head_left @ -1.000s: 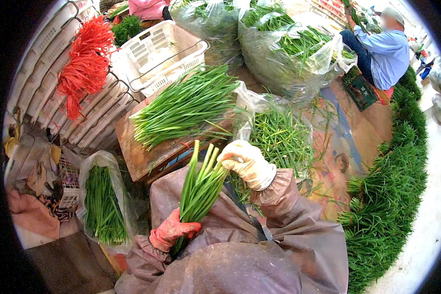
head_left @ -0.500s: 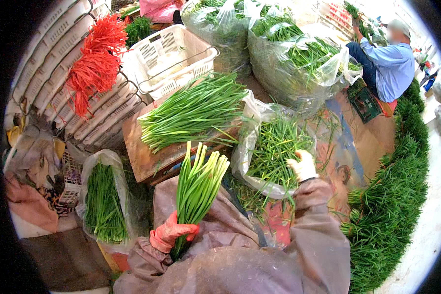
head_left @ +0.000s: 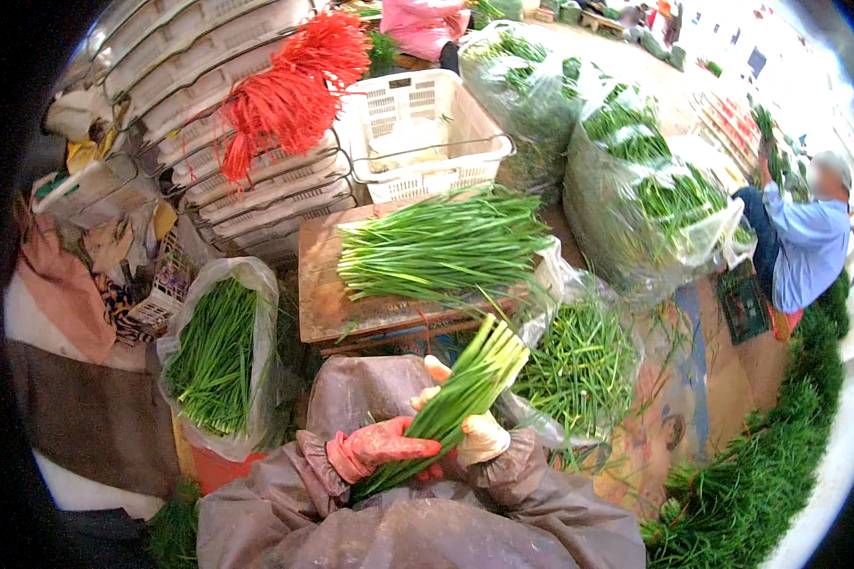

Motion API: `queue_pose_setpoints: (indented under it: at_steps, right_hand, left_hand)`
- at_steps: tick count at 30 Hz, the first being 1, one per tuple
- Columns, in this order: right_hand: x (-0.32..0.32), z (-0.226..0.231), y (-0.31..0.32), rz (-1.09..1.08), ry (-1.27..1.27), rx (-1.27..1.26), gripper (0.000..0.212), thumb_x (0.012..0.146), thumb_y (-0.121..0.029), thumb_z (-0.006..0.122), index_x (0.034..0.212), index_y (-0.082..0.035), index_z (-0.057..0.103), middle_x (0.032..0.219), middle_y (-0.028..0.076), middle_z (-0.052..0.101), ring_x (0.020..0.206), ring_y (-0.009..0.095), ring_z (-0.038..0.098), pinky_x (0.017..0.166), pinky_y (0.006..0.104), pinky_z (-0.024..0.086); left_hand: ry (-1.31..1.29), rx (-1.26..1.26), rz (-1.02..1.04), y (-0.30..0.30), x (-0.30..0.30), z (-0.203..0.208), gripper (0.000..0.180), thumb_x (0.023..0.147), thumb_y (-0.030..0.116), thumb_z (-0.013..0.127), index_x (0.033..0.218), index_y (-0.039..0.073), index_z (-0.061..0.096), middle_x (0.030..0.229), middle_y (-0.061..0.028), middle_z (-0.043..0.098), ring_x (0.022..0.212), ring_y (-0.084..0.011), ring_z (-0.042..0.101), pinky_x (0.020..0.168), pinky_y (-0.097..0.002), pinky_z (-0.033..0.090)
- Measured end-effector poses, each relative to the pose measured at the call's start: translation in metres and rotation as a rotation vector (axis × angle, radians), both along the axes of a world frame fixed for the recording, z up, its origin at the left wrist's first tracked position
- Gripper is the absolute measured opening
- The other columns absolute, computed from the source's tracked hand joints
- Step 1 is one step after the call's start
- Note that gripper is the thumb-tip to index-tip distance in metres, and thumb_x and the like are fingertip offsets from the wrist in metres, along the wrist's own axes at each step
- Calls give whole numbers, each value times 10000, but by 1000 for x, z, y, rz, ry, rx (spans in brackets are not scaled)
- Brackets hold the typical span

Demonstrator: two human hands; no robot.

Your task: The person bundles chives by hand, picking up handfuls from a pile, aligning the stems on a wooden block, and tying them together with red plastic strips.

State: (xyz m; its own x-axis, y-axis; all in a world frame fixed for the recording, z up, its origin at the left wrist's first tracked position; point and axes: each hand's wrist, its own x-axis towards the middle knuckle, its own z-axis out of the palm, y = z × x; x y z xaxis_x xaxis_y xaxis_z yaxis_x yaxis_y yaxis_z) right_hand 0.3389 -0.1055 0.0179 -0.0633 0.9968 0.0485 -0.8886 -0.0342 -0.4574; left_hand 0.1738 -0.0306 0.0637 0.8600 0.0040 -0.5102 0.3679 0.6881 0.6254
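A bunch of long green garlic chives [head_left: 467, 379] slants across my lap, pale stem ends up and to the right. My left hand [head_left: 378, 448], in a red glove, is closed around its lower, leafy part. My right hand [head_left: 484, 439], in a pale glove, grips the bunch higher up; its fingers reach behind and show on the far side. Just beyond, a loose heap of chives [head_left: 441, 242] lies on a low wooden board [head_left: 323, 318]. To my right, an open plastic bag [head_left: 550, 270] holds loose, yellowish-green leaves [head_left: 579, 365].
At left stands a clear bag [head_left: 268, 284] of chives. Red ties [head_left: 289, 104] hang over stacked white crates [head_left: 256, 194]; a white basket [head_left: 427, 175] stands behind the board. Large filled bags [head_left: 603, 218] stand farther back. Bundled greens [head_left: 759, 465] line the right, near a seated person [head_left: 807, 237].
My right hand has left the bag of loose leaves and come to the bunch. The bunch, held upright before, now tilts right. The view has shifted, moving the surroundings rightward.
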Motion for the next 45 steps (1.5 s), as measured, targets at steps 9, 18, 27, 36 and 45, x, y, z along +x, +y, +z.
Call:
queue_pose_setpoints:
  at_steps: [9,18,27,36,45]
  right_hand:
    - [87,118,82,33,-601,-89,671,625,-280,805,1139,64,546,785,70,628,732,187,598,711,305,489]
    - [42,51,117,642,-1259,104,859,742,-283,775,1414,-29,303,1346,117,477,1232,222,429,1037,347,329]
    - [-11,28,97,-128,-1998,-119,1204,490,-233,890,1426,42,184,1325,267,406,1191,402,440,993,422,373]
    - [105,52,168,-437,-2336,56,753,585,-87,777,1274,-96,472,911,147,652,800,349,637,688,397,512]
    - [96,16,337,-42,-2643,366,828,619,-54,731,1362,-91,366,990,126,628,945,297,596,829,403,449]
  left_hand:
    - [-508,649,272,116,0,17,905,723,366,794,1411,7,329,1382,-103,414,1288,-196,360,1091,-346,267]
    - [-435,148,697,77,31,-27,450,851,114,647,1259,8,489,1119,-125,636,1041,-228,604,920,-377,473]
    - [-161,17,1159,88,56,-34,393,856,87,629,1226,40,507,1021,-111,654,908,-202,628,834,-345,506]
    - [-206,1340,734,166,41,-68,415,759,59,688,1158,64,577,1208,-119,544,1148,-274,519,967,-357,409]
    - [244,2168,570,229,23,-97,392,681,137,715,1067,169,656,1201,-80,551,1171,-318,477,1011,-493,359]
